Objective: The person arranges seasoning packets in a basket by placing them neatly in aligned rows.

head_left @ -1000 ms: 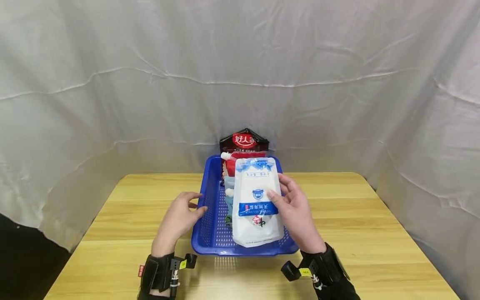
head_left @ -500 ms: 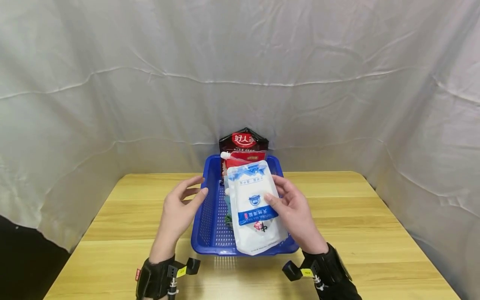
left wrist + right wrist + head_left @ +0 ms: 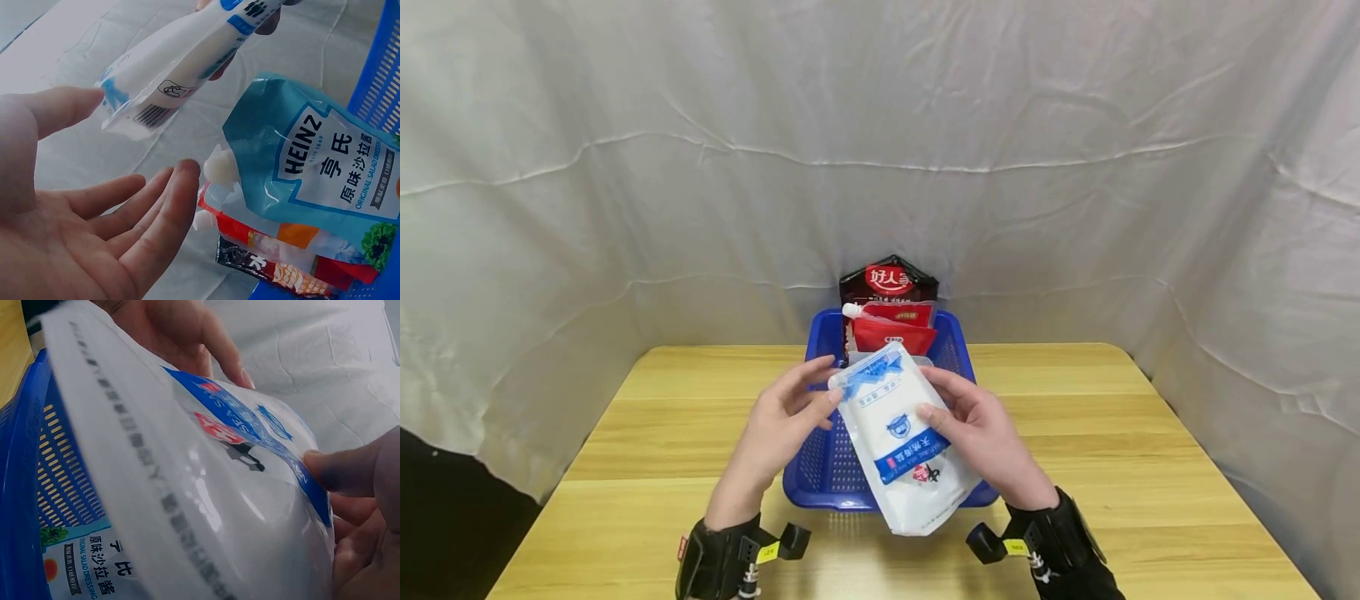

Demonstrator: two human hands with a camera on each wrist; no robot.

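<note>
The white pouch hangs tilted above the near end of the blue basket, clear of the other packs. The right hand holds it, thumb pressed on the blue band and fingers behind, a grip that carries its full weight. The left hand is spread with fingers relaxed, its fingertips meeting the pouch's top corner, seemingly to steady it. In the basket lie a Heinz pouch and red packs. The basket sits on the worktop.

Wooden table with blue perforated basket on it
</note>
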